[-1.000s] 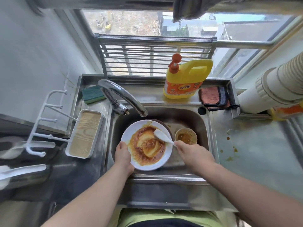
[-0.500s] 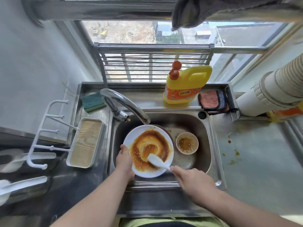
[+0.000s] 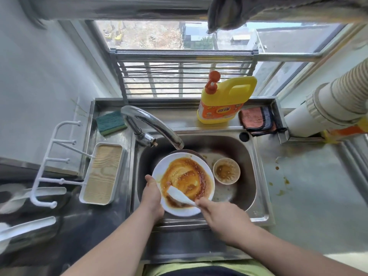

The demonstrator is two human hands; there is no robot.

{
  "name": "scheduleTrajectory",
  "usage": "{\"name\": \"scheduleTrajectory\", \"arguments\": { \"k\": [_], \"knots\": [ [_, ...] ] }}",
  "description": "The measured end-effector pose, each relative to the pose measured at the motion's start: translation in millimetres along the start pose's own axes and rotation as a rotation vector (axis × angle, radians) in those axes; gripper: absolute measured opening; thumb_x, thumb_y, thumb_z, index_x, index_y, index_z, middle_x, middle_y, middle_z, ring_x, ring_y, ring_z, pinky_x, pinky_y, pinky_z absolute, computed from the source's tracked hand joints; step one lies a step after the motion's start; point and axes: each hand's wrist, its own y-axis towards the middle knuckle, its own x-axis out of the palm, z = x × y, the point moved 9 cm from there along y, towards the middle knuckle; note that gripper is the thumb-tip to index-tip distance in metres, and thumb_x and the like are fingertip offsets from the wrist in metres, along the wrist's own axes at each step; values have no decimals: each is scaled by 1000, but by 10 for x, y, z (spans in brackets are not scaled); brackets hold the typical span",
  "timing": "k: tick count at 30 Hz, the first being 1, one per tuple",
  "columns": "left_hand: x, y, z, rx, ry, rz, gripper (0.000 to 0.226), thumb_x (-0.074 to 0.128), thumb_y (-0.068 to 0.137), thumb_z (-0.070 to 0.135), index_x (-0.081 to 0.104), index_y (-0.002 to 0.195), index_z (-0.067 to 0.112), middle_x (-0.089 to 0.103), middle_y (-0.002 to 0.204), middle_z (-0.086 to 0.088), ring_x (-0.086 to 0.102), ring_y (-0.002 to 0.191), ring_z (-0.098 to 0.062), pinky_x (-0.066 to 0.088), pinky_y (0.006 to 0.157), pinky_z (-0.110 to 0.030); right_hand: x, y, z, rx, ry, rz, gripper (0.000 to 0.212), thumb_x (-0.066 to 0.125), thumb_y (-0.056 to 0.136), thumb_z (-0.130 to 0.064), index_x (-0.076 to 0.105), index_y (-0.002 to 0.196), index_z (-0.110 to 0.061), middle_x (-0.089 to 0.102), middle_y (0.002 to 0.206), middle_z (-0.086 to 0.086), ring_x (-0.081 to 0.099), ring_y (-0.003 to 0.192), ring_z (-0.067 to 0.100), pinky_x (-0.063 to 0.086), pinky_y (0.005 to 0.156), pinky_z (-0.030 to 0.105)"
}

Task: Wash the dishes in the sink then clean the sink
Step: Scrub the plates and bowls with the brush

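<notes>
Steel sink [image 3: 256,176], dirty plate [image 3: 207,202] over basin
left hand [image 3: 152,198] grips plate rim; right hand [image 3: 223,216] fingers pinch white spoon [image 3: 179,196] on sauce

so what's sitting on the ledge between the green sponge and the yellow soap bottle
Only the faucet, rising from its base there; the rest of the ledge is bare steel in the head view.

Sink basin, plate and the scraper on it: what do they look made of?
Sink basin: stainless steel, brushed, by its grey sheen and reflections. Plate: likely glazed ceramic or melamine, glossy white under orange sauce. Scraper in the right hand: probably white plastic, matte.
</notes>
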Motion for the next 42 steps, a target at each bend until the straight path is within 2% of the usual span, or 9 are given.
{"name": "scheduleTrajectory", "arguments": {
  "k": [7,11,14,17,21,25,30,36,42],
  "knots": [
    [-143,15,56,58,-12,91,77,29,93,84,60,137,30,74,127,-9,70,115,-37,54,95,-68,-144,269,422,169,167,141,23,28,108,-52,43,124,-44,72,102,6,66,94,38,57,81,46],
    [-92,63,55,66,-2,70,75,29,97,81,62,135,26,76,122,-10,71,112,-38,55,97,-66,116,101,-80,35,168,19,21,31,109,-50,42,124,-42,71,106,8,65,99,39,56,83,46],
    [5,-41,27,29,53,-1,81,25,93,86,65,131,27,77,120,-12,72,111,-40,55,93,-70,-120,481,-221,25,110,104,22,29,109,-50,41,127,-44,71,110,8,66,99,39,57,83,46],
    [-21,-95,165,81,72,24,60,26,103,74,62,127,33,75,120,-9,71,112,-37,55,97,-66,-416,677,215,143,76,165,23,26,108,-50,43,125,-46,71,104,8,67,90,37,58,78,47],
    [-141,40,338,178,132,60,59,30,102,73,57,136,33,69,132,-8,66,120,-34,52,104,-62,-160,174,585,181,85,117,20,33,108,-51,46,120,-41,71,101,4,67,90,35,56,75,42],
    [-142,-21,317,202,122,99,56,33,106,66,58,138,27,70,126,-9,67,115,-33,54,103,-56,289,-122,168,102,172,7,23,32,107,-55,42,125,-44,72,104,5,66,98,37,56,82,46],
    [-59,-147,105,165,49,109,54,31,110,60,54,145,26,66,132,-9,65,118,-33,54,104,-53,24,516,-318,63,165,113,25,27,110,-49,41,129,-42,70,114,9,65,102,40,54,81,45],
    [-141,-167,130,221,71,170,47,35,112,50,53,146,22,63,138,-7,60,126,-31,47,113,-55,-166,742,504,270,79,137,21,31,104,-26,45,116,-36,67,103,7,65,89,36,55,76,42],
    [-140,-157,273,266,86,184,42,35,113,46,55,143,24,65,131,-9,61,122,-33,48,111,-57,599,110,578,178,282,55,18,34,106,-54,45,113,-42,73,106,-3,67,96,28,55,85,45]
  ]
}}
